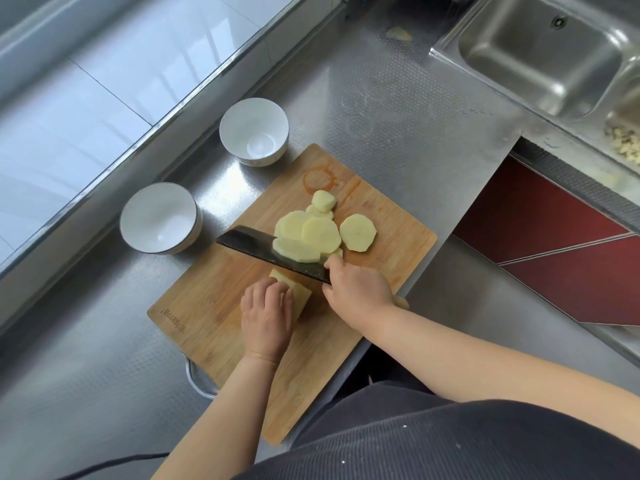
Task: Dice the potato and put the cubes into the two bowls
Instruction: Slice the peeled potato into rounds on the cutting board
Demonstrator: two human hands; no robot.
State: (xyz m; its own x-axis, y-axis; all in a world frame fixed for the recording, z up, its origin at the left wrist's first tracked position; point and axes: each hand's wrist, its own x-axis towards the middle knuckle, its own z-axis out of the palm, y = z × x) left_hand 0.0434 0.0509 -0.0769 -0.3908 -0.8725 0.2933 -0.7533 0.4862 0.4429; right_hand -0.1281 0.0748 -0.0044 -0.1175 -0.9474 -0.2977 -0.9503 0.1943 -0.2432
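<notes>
Potato stub (298, 295) sits on cutting board (214, 306), under curled fingers of left hand (266, 318) that pin it. Right hand (356, 292) grips knife (270, 252) at its heel; handle mostly hidden, so grip is likely a pinch. Step: slicing rounds, dicing not begun. Slices (318, 233) pile just beyond the blade, one leaning on it. Next: finish stub, stack, cut strips, keeping fingertips tucked. Near bowl (160, 218) and far bowl (254, 131) wait beyond the fingers, both without cubes. Sink (540, 53) well apart.
</notes>
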